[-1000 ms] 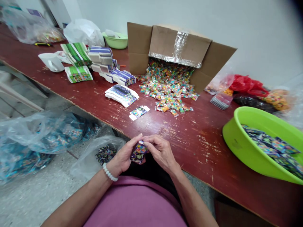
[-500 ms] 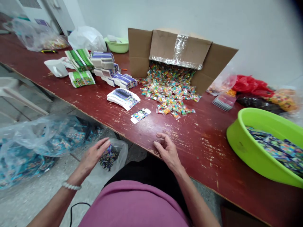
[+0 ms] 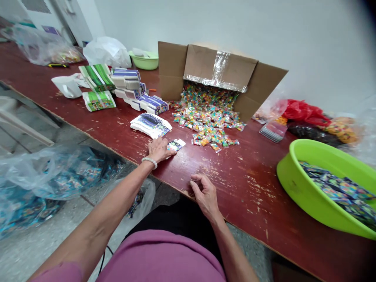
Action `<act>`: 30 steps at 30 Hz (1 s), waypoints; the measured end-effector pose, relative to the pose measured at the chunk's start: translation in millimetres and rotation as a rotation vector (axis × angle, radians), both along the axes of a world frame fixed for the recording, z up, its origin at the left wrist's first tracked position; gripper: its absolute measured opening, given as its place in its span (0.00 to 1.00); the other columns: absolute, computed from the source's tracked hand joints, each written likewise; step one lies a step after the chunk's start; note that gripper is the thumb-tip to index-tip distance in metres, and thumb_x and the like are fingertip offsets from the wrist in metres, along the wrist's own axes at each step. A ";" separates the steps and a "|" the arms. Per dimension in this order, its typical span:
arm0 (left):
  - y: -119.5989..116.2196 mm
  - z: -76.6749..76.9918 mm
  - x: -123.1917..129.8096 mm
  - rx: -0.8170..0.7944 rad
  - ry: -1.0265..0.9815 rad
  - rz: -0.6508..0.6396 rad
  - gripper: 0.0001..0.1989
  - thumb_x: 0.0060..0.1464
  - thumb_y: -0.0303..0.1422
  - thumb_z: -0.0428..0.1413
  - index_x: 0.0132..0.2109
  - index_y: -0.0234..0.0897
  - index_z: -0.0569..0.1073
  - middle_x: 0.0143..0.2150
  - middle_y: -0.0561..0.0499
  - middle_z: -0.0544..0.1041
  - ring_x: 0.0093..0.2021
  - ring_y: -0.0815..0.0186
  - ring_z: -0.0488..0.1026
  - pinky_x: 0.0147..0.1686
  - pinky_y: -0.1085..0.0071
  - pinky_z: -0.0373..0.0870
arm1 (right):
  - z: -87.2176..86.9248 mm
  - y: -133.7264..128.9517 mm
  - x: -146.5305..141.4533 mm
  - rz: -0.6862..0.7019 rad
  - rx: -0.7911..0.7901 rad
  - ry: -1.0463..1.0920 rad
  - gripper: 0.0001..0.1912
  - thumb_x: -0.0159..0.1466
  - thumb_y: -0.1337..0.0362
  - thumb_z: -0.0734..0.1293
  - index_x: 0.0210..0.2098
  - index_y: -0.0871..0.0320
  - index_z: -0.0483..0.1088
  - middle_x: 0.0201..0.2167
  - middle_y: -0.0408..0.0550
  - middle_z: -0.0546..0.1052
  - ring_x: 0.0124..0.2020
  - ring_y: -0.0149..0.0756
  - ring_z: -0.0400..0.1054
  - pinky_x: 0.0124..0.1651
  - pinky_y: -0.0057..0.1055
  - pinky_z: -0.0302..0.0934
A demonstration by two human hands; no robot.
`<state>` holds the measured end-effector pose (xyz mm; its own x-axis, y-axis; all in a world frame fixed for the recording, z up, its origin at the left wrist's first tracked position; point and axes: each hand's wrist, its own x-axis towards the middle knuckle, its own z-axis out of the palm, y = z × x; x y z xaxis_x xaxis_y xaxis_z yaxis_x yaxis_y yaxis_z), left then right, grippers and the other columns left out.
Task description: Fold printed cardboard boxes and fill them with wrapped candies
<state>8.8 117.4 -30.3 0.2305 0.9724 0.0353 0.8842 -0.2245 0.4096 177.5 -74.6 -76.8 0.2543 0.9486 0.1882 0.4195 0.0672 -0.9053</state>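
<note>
My left hand [image 3: 159, 150] reaches over the table's front edge and rests on the near end of a small flat printed carton [image 3: 176, 145], covering part of it; whether the fingers grip it cannot be told. Just behind lies a fanned stack of flat cartons [image 3: 150, 125]. My right hand [image 3: 205, 192] rests at the table edge, thumb and fingers curved and apart, holding nothing. Beyond the hands, small wrapped candies [image 3: 208, 121] spill from an open cardboard box [image 3: 220, 68] onto the red table [image 3: 235, 176].
Green bundles [image 3: 98, 78] and purple bundles [image 3: 152, 102] of cartons stand at the left by a white cup [image 3: 67, 87]. A green tub [image 3: 317, 199] of packets is at the right. Bags [image 3: 76, 168] of packets lie below the table's left front edge.
My left hand has moved up and right from above the bag of packets on the floor to the small carton on the table. My right hand has barely moved.
</note>
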 end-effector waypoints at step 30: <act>-131.3 15.9 -40.2 -1.182 -0.739 -0.438 0.22 0.40 0.44 0.68 0.38 0.38 0.69 0.30 0.55 0.72 0.27 0.67 0.73 0.29 0.71 0.67 | 50.8 5.1 -19.8 0.348 -0.187 -0.088 0.10 0.62 0.55 0.66 0.30 0.54 0.72 0.23 0.42 0.74 0.21 0.34 0.65 0.26 0.28 0.57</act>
<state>-31.4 -13.9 -14.4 0.7937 0.3759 -0.4783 0.3460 0.3677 0.8632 157.7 -69.5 -25.9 -0.0978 0.9951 0.0111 0.4768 0.0566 -0.8772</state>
